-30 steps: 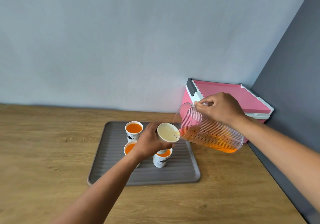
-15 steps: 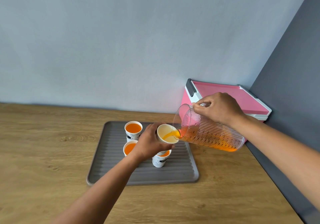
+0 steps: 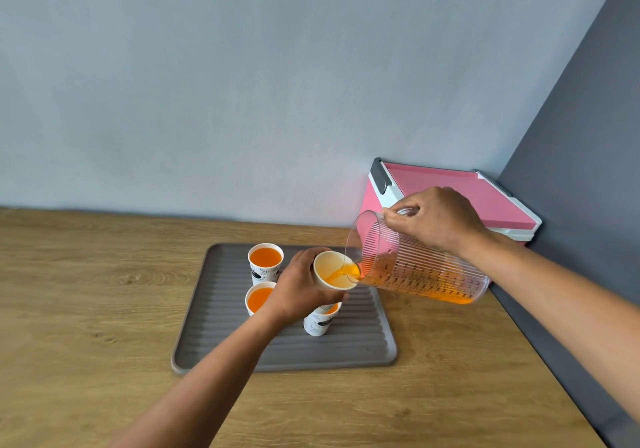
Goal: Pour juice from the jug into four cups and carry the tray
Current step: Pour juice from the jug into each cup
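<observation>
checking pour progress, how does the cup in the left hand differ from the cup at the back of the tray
The held cup is lifted above the tray in the left hand; the back cup stands on the tray. The held cup tilts toward the jug; the back cup is upright. The held cup is partly filled, with juice running in; the back cup is nearly full. Both are white cups holding orange juice.

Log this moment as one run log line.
step: filling last cup | left hand: holds cup above tray | right hand: tilts jug, juice flowing | on tray: three filled cups
</observation>
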A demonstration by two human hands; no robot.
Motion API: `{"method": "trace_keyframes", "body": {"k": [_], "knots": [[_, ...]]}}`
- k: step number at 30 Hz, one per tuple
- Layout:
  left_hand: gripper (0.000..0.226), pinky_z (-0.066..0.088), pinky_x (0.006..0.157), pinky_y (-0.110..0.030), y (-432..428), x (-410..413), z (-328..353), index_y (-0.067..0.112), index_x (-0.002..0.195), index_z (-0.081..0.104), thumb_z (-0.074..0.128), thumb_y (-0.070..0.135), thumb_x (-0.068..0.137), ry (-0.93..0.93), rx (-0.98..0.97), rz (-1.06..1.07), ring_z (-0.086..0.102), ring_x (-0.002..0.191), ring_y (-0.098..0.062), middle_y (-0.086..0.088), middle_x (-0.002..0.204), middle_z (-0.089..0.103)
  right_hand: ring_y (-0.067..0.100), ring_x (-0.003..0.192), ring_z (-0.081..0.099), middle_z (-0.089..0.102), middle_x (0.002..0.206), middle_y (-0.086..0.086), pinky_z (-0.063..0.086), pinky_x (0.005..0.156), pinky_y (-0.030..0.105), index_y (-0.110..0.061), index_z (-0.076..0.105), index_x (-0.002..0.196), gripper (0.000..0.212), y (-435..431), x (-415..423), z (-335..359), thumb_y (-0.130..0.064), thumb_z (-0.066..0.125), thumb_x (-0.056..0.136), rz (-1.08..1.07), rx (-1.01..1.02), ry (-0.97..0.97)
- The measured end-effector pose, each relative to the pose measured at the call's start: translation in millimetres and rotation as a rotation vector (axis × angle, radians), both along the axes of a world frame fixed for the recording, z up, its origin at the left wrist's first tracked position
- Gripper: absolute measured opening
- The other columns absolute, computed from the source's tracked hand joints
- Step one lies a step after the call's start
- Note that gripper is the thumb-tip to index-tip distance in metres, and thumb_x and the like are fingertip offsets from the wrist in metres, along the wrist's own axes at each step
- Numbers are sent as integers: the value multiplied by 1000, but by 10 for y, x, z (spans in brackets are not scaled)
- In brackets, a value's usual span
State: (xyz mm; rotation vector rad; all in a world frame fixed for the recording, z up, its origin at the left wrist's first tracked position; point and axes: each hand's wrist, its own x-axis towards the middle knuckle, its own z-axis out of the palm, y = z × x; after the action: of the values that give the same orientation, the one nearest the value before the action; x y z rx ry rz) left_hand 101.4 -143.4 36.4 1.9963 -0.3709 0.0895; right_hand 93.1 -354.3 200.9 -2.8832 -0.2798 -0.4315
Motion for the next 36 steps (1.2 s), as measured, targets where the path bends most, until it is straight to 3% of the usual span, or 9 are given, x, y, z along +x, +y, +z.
{"method": "trace_keyframes", "body": {"k": [12,19,36], "knots": [[75,52,95,-35,-5,12,-22,40,119,48,88,39,56,14,-17,-4,57,108,-8,8,121,56,17,93,72,77,106,-4,57,89,35,-25,79,102,40,-7,30,0,-56,60,88,-1,-14,-5],[78,53,93,-36,-19,8,-41,38,118,51,83,52,48,25,-32,-3,59,106,-8,10,118,58,16,94,72,76,109,-4,53,89,30,-23,79,102,38,9,16,5,-53,60,89,0,-34,7],[73,54,91,-35,-31,-43,-28,41,115,49,87,45,53,70,-79,-32,60,104,-9,9,116,60,15,89,72,78,103,-5,55,85,30,-25,80,100,37,-13,32,12,-55,60,88,-5,-38,10]]}}
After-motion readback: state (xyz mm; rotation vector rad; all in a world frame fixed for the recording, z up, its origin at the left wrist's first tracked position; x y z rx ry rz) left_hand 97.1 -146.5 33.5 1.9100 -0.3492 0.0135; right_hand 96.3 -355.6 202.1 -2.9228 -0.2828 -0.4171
